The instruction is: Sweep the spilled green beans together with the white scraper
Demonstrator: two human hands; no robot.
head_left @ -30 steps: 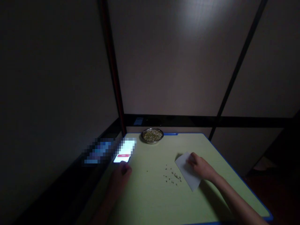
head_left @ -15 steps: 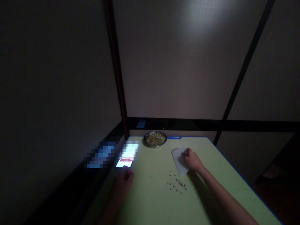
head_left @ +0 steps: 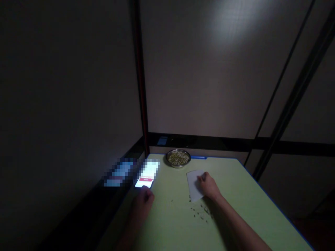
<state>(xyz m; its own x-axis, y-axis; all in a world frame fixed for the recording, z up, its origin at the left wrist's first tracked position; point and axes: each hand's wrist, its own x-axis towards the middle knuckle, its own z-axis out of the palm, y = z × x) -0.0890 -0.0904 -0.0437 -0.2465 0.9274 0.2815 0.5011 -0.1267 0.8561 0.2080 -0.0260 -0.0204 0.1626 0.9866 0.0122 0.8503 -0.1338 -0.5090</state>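
Note:
My right hand (head_left: 208, 184) is closed on a sheet of white paper (head_left: 193, 186), its fingers pinched together over the paper's right part. Just below the paper, small dark seed-like bits (head_left: 201, 212) lie scattered on the light green table (head_left: 170, 230). My left hand (head_left: 143, 200) rests at the table's left side with its fingers curled, and nothing shows in them. It is right at the near end of a lit phone (head_left: 143, 183), whose screen is partly blurred out.
A round metal bowl (head_left: 178, 158) of green and whitish beans or seeds stands at the table's far edge. Dark-framed wall panels (head_left: 199, 87) rise behind and to the left. The table has a blue edge (head_left: 277, 208).
My right hand and the white paper have moved left across the table, and the paper has turned slightly. My left hand stays by the phone. The whole view has shifted a little.

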